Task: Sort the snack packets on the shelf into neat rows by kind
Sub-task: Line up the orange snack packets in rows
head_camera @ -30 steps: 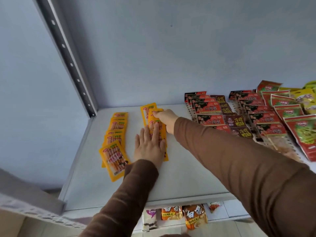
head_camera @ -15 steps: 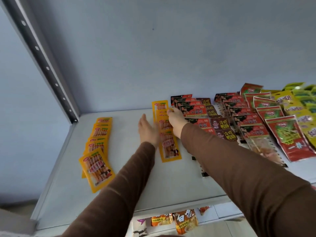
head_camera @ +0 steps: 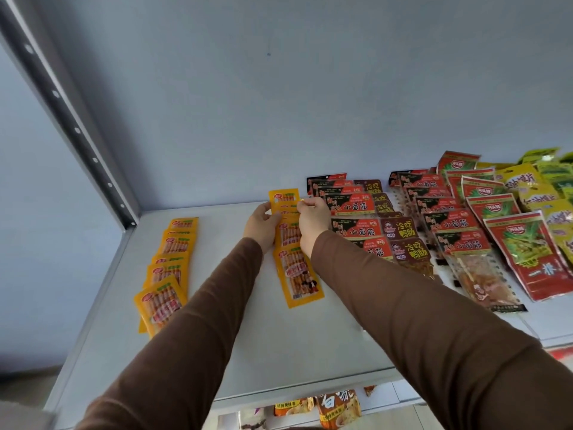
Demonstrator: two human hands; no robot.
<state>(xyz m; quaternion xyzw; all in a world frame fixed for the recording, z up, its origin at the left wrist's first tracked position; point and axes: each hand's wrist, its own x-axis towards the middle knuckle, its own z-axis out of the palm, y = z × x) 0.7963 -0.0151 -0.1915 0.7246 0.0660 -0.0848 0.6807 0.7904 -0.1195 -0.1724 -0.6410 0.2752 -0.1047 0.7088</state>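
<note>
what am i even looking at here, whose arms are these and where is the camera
There is no machine here. A person wears a wide-angle camera on the head, so you look forward and down along their own two arms in brown sleeves.

They stand at a pale shelf and are sorting snack packets. The left hand and the right hand pinch the far end of a middle row of orange packets, one at each side. A second row of orange packets lies apart, further left. To the right lie rows of red-and-black packets, brown packets and larger red packets with green pictures. A lower shelf with other packets shows at the bottom.
</note>
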